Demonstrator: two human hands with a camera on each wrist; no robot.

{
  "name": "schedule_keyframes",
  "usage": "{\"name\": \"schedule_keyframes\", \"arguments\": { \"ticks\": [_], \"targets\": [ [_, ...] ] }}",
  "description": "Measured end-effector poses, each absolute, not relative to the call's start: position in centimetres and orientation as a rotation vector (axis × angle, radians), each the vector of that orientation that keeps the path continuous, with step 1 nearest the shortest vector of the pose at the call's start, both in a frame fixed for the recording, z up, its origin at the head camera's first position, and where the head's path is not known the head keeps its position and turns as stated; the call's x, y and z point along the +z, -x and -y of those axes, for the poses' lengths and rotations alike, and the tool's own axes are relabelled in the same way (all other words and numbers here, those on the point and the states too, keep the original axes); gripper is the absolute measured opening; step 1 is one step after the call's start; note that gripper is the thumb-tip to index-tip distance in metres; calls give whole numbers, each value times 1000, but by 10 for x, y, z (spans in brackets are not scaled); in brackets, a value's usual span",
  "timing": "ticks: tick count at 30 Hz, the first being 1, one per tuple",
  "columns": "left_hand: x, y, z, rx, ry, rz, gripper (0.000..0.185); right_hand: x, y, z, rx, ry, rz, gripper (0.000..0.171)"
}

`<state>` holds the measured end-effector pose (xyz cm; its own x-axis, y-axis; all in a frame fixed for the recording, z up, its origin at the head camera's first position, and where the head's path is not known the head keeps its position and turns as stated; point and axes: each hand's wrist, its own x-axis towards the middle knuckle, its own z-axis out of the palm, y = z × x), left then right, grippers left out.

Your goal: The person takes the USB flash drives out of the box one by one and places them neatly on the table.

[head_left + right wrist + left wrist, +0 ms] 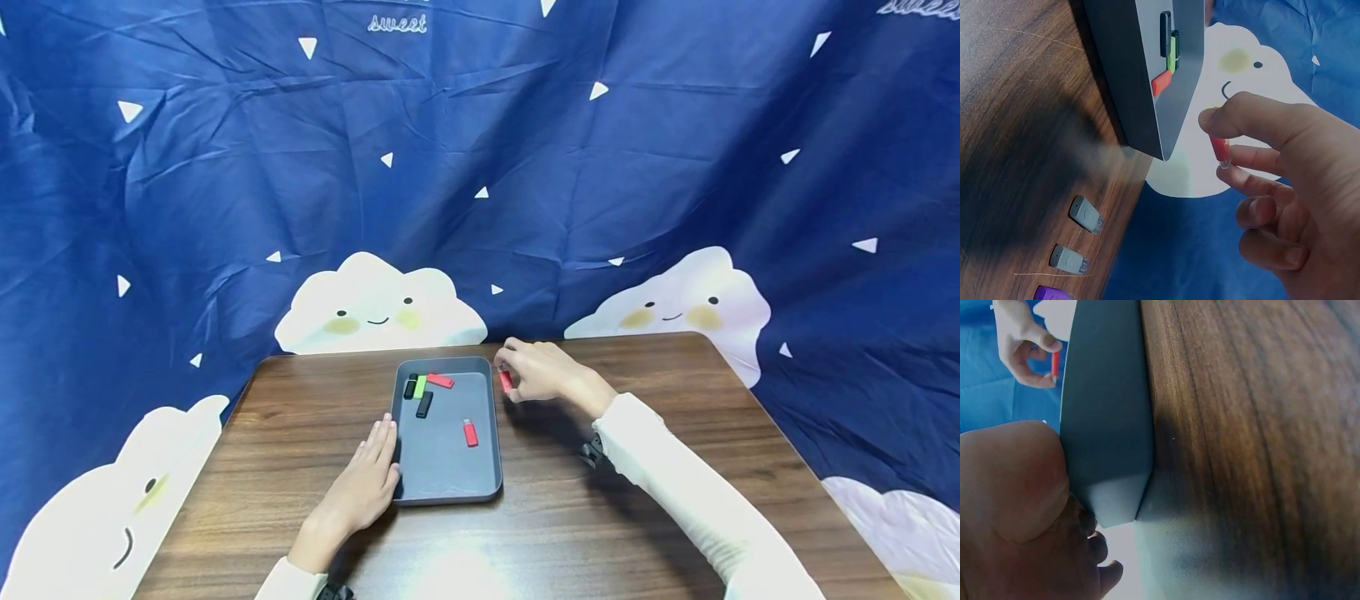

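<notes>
Blue cloth (480, 150) printed with white clouds (378, 312) and triangles forms the backdrop behind the wooden tabletop (315, 425). A grey tray (435, 475) lies on the tabletop, its long sides running from near to far.

Right hand (543, 372): I confirm that its grip is engaged, with thumb and fingertips pinching the held red stick (1219, 149), a USB stick with a clear tip. The stick is located just outside the tray's right wall, towards the far corner; from the right wrist view I see it apart from the tray.

Left hand (358, 483): its grip is released. The fingers lie extended along the tray's left wall and touch it; I read no object held there.

Tray contents: five sticks. A black stick (410, 387) and a green stick (420, 387) lie side by side near the far left corner. A second red stick (441, 380) extends to the right from the green one's far end. Another black stick (424, 405) is just nearer to me, and a third red stick (470, 433) lies well apart, towards the right wall.

On the right wrist view I also register two grey sticks (1085, 214) and a purple stick (1054, 293), cut off by the frame, in a row on the tabletop.
</notes>
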<state>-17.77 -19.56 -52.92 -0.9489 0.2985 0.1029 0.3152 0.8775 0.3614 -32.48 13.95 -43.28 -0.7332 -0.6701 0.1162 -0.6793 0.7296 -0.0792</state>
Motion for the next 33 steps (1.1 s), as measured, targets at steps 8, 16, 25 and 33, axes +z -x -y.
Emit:
{"name": "schedule_keyframes", "arguments": {
  "ticks": [8,16,25,33],
  "targets": [
    [-546,182,201,-568,520,2952,64,-433,322,-145,159,-1082,2839,41],
    [-554,185,204,-514,516,2949,65,-430,320,-154,176,-1044,2834,45],
    [-547,183,201,-536,516,2967,64,-427,316,-164,193,-1012,2855,47],
    [-552,185,203,-518,512,2964,65,-427,314,-173,236,-1000,2845,41]
  ]
}}
